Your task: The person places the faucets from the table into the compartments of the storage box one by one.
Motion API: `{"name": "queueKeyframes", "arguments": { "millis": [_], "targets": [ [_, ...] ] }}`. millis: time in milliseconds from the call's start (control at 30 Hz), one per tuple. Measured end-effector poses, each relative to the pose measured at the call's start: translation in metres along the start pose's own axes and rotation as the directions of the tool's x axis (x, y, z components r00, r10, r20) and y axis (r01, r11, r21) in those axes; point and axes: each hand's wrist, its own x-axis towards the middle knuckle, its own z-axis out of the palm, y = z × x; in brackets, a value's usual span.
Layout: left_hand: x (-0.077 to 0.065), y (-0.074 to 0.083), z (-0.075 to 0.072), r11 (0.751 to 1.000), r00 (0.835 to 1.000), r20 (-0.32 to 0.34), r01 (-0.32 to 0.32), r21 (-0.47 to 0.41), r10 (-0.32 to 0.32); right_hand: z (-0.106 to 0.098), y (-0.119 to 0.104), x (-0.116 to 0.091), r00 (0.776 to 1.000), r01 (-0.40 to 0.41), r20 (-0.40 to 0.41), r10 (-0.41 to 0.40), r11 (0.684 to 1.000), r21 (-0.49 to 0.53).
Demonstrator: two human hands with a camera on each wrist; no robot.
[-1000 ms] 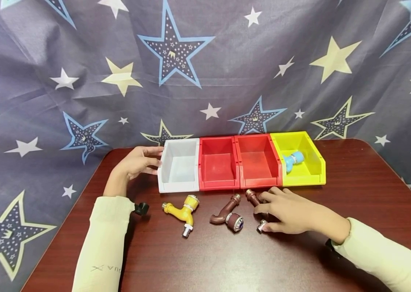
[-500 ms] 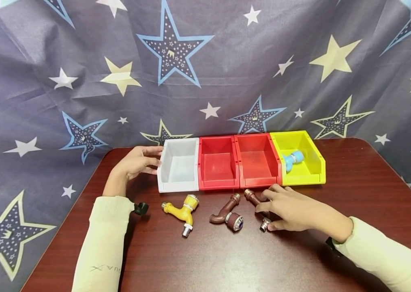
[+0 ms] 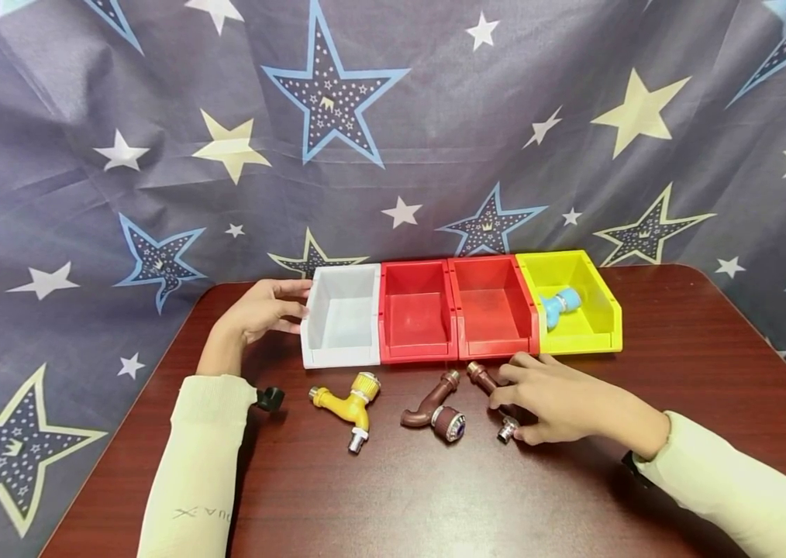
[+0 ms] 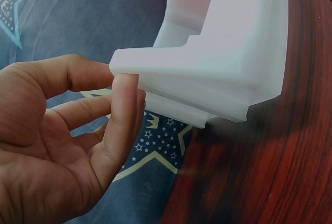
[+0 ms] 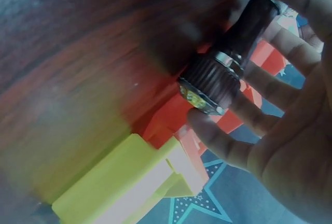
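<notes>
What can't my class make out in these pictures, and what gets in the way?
Head view: the middle of the rightmost brown tap, covered by the right hand.
Head view: the end of the lettering on the left sleeve, lost round its edge.
Left wrist view: the rest of the white bin, cut off by the top edge.

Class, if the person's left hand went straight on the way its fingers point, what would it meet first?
The white bin. The left hand points at its outer side and appears to touch it, though depth leaves contact at every fingertip unclear.
</notes>
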Motion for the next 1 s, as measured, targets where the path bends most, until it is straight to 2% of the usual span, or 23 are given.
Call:
{"name": "queueKeyframes", "arguments": {
  "millis": [267,533,667,1000],
  "targets": [
    [-0.001,0.000,0.002,1.000,1.000,0.003,-0.008,-0.003,0.008,0.001,0.002,0.000,1.000,0.015,-0.009,-0.015,1.000,0.007],
    [0.000,0.000,-0.001,1.000,1.000,-0.003,0.005,0.002,-0.005,-0.010,0.003,0.002,0.999,0.015,-0.032,-0.014,1.000,0.016],
    [0.001,0.000,-0.002,1.000,1.000,0.002,0.001,0.002,-0.001,-0.018,0.003,0.003,0.999,0.001,-0.039,-0.001,1.000,-0.009],
    [0.001,-0.001,-0.001,1.000,1.000,0.003,0.000,-0.008,0.000,-0.035,0.012,0.012,0.993,-0.026,-0.120,0.014,0.995,-0.097]
  ]
}}
